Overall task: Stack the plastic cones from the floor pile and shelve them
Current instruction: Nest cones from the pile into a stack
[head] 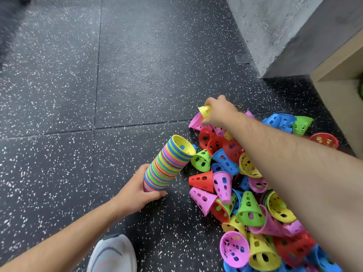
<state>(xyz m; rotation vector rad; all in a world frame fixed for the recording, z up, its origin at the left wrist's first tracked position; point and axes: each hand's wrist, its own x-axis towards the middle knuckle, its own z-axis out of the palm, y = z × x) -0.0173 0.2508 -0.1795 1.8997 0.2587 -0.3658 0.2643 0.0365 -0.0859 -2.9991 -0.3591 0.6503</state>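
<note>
The left hand [137, 190] curls around the lower end of the tilted stack of cones [169, 163]. Further right, the right hand [220, 112] seems to pinch a yellow cone [205, 111], its fingertips mostly hidden, just above the far edge of the loose pile [251, 203] on the floor [117, 85].

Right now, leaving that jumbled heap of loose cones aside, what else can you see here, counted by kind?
Hands: 2 (left hand, right hand)
Tall nested stack of multicoloured plastic cones: 1, gripped by the left hand
Single yellow perforated plastic cone: 1, pinched by the right hand
White sports shoe: 1
Total: 5
</note>
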